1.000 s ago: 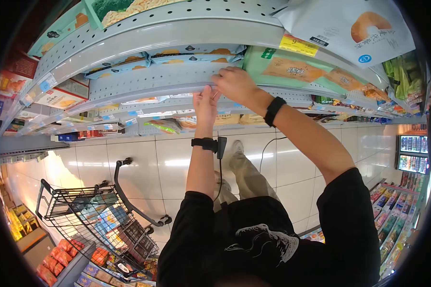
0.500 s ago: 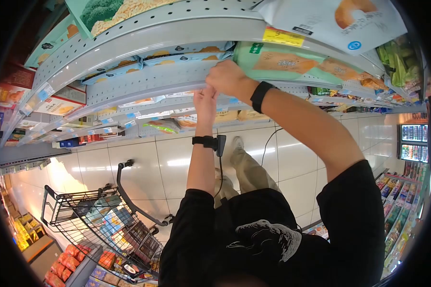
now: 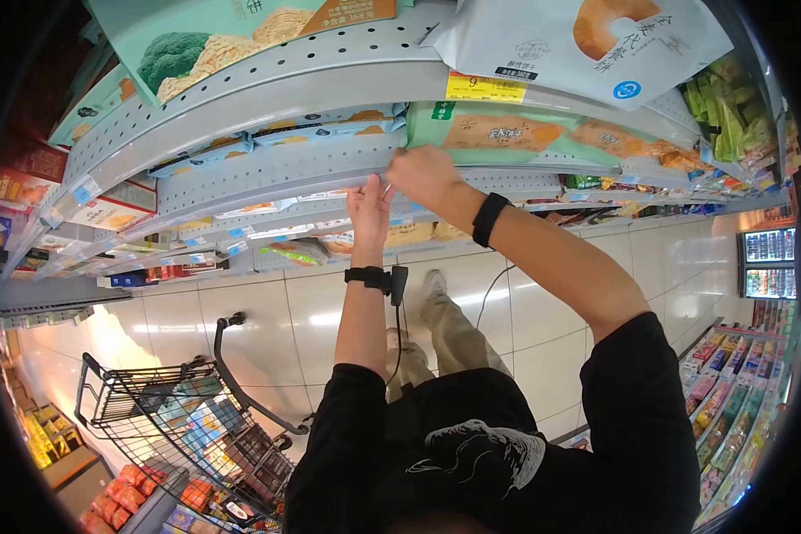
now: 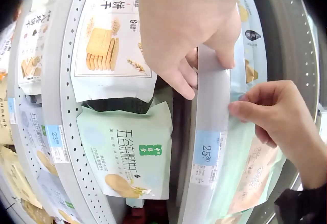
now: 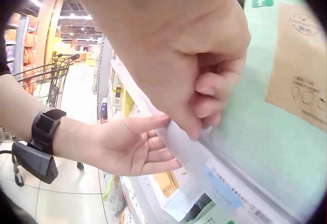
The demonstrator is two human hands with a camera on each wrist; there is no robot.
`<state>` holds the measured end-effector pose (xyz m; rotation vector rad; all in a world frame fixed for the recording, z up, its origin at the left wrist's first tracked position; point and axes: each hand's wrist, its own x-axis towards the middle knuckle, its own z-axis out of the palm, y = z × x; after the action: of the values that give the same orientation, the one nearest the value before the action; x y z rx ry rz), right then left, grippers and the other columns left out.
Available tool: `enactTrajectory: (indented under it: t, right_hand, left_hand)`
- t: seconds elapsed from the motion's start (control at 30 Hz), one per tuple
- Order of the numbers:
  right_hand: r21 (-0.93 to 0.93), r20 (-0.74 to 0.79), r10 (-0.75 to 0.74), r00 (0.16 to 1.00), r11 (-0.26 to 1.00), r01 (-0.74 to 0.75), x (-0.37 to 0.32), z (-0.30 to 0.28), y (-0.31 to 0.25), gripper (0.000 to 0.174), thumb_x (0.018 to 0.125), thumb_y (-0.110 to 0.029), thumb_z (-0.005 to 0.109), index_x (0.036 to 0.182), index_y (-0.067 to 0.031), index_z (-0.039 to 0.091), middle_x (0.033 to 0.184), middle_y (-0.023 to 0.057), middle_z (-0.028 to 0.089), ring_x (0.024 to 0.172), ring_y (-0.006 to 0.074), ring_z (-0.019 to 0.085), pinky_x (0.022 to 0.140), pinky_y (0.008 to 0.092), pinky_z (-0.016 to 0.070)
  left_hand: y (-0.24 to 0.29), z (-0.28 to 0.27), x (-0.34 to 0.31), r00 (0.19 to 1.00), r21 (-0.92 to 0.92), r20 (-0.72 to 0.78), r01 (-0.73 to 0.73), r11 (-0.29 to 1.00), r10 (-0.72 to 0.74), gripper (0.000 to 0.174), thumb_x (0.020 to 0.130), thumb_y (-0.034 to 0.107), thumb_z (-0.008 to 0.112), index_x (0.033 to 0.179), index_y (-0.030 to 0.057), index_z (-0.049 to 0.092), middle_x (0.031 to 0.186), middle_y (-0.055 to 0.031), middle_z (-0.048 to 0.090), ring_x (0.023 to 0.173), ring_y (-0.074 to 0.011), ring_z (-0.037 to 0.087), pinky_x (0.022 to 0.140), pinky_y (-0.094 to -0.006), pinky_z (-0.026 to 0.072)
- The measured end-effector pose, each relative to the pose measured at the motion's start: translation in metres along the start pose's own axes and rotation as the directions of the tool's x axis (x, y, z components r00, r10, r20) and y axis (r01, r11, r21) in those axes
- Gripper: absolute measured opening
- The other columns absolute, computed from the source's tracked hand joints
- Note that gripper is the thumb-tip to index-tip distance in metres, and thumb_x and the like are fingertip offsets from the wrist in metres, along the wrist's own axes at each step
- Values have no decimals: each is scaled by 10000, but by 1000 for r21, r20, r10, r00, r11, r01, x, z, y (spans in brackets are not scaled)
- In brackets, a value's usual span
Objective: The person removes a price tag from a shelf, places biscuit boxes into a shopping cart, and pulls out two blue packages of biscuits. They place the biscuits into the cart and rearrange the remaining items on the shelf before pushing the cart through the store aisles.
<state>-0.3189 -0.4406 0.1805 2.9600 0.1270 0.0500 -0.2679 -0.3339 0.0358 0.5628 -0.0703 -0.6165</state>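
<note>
My left hand [image 3: 369, 209] straddles the price rail [image 4: 210, 109] on a shelf's front edge, thumb on one side and fingers underneath, palm turned up. Beside it my right hand [image 3: 425, 173] pinches the same rail, thumb against its edge and the other fingers curled in. The hands are nearly touching each other. A pale green biscuit bag [image 3: 507, 133] lies on the shelf just behind the right hand. Flat blue packets [image 3: 325, 127] lie farther left on that shelf. In the left wrist view a blue price tag [image 4: 207, 150] reading 25.80 sits on the rail, a little along from the left hand.
Above, a shelf carries a large white biscuit bag [image 3: 587, 44] and a green broccoli-printed bag [image 3: 214, 53]. Lower shelves hold more biscuit bags [image 4: 127, 152]. Behind at left stands a wire shopping cart [image 3: 196, 418] with boxes in it. Dangling near the legs is a black cable [image 3: 483, 311].
Both hands have slid right along the shelf edge to the start of the green bag. The right fingers are more tightly curled, and the head view has shifted right.
</note>
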Motion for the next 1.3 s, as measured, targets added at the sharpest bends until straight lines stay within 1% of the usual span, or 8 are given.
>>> enactTrajectory:
  t: [0.07,0.33,0.4,0.5,0.63,0.77,1.03,1.3]
  right_hand:
    - [82,113,-7,994,997,-2,10,0,-2,82,707,-116,673,761,-66,709,814,106,663,765,252,703,618,360,565]
    - [30,59,-53,997,998,51,11,6,-1,89,722,-185,673,761,-155,746,804,76,700,803,243,701,656,368,563]
    - [46,34,-37,999,998,35,7,5,-3,90,724,-187,667,750,-151,745,794,77,696,793,247,698,656,371,563]
    - [-11,29,-26,999,1000,27,-1,10,-10,126,733,-185,659,811,-127,739,785,88,688,765,263,693,651,376,564]
    - [162,-215,130,968,982,-96,-49,12,-8,501,751,-140,645,1238,-81,545,948,117,638,806,287,676,644,369,561]
    - [137,-275,133,952,986,-98,-99,17,36,542,747,-86,639,1274,-64,514,924,104,640,826,286,668,634,379,548]
    - [149,-267,16,964,988,25,-106,32,86,94,714,-79,632,777,-76,562,780,65,606,671,240,663,564,344,526]
    - [112,-275,-104,956,984,139,-65,20,72,102,734,-144,653,770,-95,571,672,51,612,613,241,655,504,350,506]
  left_hand:
    - [0,0,0,1000,8,-8,1,1000,-1,204,962,90,585,1160,100,537,1102,-59,666,1003,-178,659,879,-382,559]
    - [-7,-3,-1,999,79,-33,-16,997,19,148,974,139,584,1086,95,498,1142,-96,641,1036,-187,645,862,-363,556]
    - [-6,6,-7,986,128,-169,26,991,-4,193,980,148,575,1147,101,491,1131,-94,643,999,-178,652,831,-352,558]
    - [-19,17,-18,1000,145,-30,0,989,5,247,985,171,569,1205,107,477,1116,-80,645,949,-178,664,811,-335,557]
    - [-36,39,-24,994,252,-13,-99,963,106,307,984,192,574,1254,107,456,1150,-72,630,944,-183,665,809,-331,559]
    - [-41,42,-22,996,197,-87,32,980,-15,308,991,199,562,1257,107,436,1145,-67,589,959,-214,670,818,-357,564]
    - [-53,42,-19,991,193,-125,-24,981,49,300,1010,208,519,1274,111,415,1105,-55,570,868,-240,697,798,-376,580]
    - [-57,54,-18,976,173,-166,-113,978,142,305,999,165,535,1265,78,416,995,-65,643,759,-171,691,739,-334,588]
